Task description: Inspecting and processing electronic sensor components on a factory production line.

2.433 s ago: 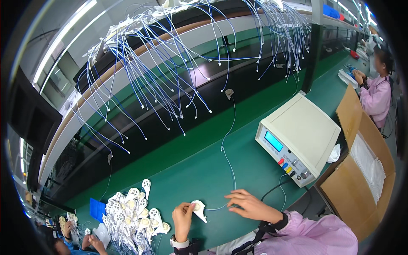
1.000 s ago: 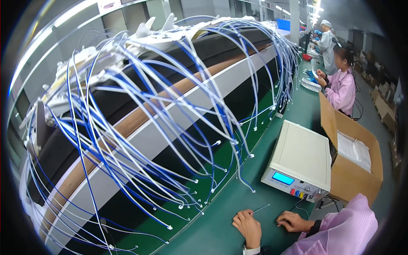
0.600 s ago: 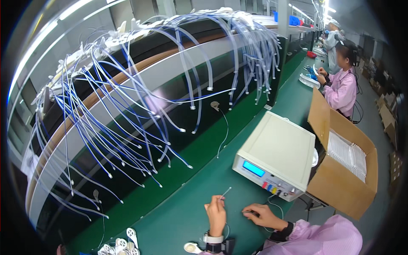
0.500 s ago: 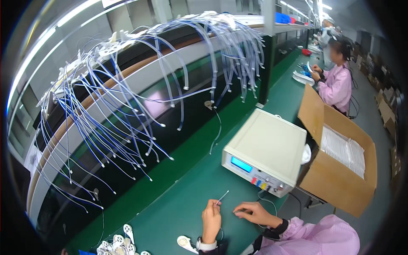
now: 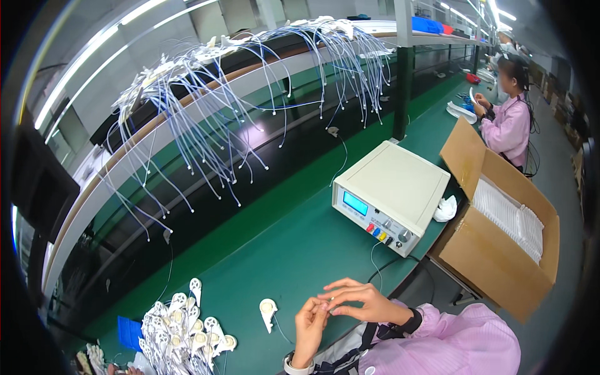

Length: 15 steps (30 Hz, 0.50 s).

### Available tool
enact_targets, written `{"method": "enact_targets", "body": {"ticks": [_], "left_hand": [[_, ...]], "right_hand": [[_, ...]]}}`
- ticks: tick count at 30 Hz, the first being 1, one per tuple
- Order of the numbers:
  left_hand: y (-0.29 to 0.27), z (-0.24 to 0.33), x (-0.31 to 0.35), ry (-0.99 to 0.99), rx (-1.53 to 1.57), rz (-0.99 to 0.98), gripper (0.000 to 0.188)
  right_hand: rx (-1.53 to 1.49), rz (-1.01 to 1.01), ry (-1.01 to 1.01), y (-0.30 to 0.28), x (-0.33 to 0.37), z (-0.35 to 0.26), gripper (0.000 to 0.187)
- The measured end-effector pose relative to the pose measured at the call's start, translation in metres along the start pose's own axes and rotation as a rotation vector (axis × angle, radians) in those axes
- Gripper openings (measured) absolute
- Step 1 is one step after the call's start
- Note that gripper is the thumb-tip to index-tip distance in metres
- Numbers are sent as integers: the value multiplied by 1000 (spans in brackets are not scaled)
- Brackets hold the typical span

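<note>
My left hand (image 5: 310,322) is closed in a pinch on a thin cable, mostly hidden by the fingers. My right hand (image 5: 365,301) meets it from the right, thumb and fingertips drawn together at the cable's small pale tip (image 5: 331,300). Whether the right fingers also hold some other small piece cannot be seen. Left of my hands, a white teardrop-shaped plastic part (image 5: 268,307) with a cream round centre lies on the green bench (image 5: 250,275). From it a thin wire (image 5: 282,331) runs toward my left wrist.
A beige test instrument (image 5: 390,194) with a lit blue screen stands beyond my hands. To its right is an open carton (image 5: 500,269) of white pieces. Several similar plastic parts (image 5: 181,331) are heaped left, beside a blue tray (image 5: 129,332). Cables (image 5: 187,137) hang from the shelf. A co-worker (image 5: 509,125) sits farther along.
My hands were apart, the cable tip sticking up from my left fingers; now the fingertips meet around it. The view has shifted, showing more of the heap.
</note>
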State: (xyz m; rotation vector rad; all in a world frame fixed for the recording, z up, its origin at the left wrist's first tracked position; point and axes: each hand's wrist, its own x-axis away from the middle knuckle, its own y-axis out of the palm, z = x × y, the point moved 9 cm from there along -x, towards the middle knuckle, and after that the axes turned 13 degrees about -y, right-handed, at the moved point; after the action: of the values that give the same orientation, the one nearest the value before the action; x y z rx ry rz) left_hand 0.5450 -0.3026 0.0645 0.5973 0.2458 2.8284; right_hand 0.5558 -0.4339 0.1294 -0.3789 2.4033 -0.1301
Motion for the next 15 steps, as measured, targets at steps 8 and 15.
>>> {"method": "enact_targets", "body": {"ticks": [8, 15], "left_hand": [[-10, 15, 19, 87, -9, 148, 9], [-11, 13, 26, 65, -49, 202, 9]], "right_hand": [[-72, 33, 228, -1, 0, 3, 17], [53, -63, 127, 1, 3, -8, 18]]}}
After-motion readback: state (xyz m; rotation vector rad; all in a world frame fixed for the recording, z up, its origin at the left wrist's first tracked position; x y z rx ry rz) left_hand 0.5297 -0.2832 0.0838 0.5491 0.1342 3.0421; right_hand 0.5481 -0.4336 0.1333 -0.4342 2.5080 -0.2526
